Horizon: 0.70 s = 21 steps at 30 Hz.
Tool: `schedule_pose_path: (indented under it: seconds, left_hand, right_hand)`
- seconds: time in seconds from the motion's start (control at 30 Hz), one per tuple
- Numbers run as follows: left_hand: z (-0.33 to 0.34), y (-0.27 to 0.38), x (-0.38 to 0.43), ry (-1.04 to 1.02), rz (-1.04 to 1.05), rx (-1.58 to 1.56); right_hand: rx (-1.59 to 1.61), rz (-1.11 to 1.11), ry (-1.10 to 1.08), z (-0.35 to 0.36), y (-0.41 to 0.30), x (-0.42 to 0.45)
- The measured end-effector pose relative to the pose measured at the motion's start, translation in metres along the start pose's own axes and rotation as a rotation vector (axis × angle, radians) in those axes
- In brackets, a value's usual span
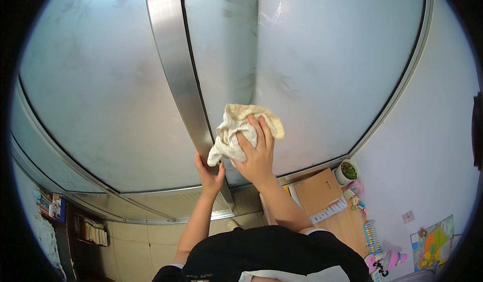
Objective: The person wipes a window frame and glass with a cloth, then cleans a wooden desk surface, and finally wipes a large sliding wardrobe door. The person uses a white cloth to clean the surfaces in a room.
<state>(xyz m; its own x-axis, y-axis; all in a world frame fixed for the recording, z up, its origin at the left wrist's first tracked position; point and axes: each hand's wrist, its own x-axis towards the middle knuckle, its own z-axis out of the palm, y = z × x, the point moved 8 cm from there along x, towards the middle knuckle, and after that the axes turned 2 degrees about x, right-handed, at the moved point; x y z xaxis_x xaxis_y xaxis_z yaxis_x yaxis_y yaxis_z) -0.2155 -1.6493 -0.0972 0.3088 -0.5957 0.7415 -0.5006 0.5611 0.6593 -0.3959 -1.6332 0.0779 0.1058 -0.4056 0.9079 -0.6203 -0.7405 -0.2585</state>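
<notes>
A crumpled cream-coloured cloth (232,135) is in my right hand (258,157), whose fingers are spread over it. It lies in front of a frosted glass panel (320,74) with a faint leaf pattern; whether it presses on the glass I cannot tell. Lower and to the left, my left hand (210,178) grips the brushed-metal door stile (185,82), fingers along one edge and thumb along the other. One corner of the cloth hangs just above that thumb. Left of the stile spreads a second frosted panel (105,93).
On the right, a wooden desk (349,227) holds a brown folder (319,191) on papers, a potted plant (347,172), a rack of coloured pens (372,236) and a pink lamp (394,259). A colourful map (434,242) hangs beyond. Books (93,233) fill a dark shelf at lower left, beside floor tiles (132,244).
</notes>
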Motion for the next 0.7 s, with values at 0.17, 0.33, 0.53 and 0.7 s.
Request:
schedule_pose_path:
  seconds: [0.17,0.33,0.53,0.7]
  left_hand:
    - [-0.003,-0.016,-0.01,-0.06,-0.16,-0.061]
    - [-0.013,0.01,0.004,-0.067,-0.074,0.214]
    - [-0.003,0.009,0.0,0.011,-0.093,0.268]
    - [-0.003,0.016,0.0,0.047,-0.063,0.283]
  right_hand:
    - [-0.074,-0.042,0.165,-0.026,0.0,0.043]
    - [-0.127,-0.148,0.399,-0.071,0.011,0.117]
    - [-0.049,-0.136,0.683,-0.106,0.011,0.196]
    - [-0.164,-0.196,0.649,-0.073,0.004,0.141]
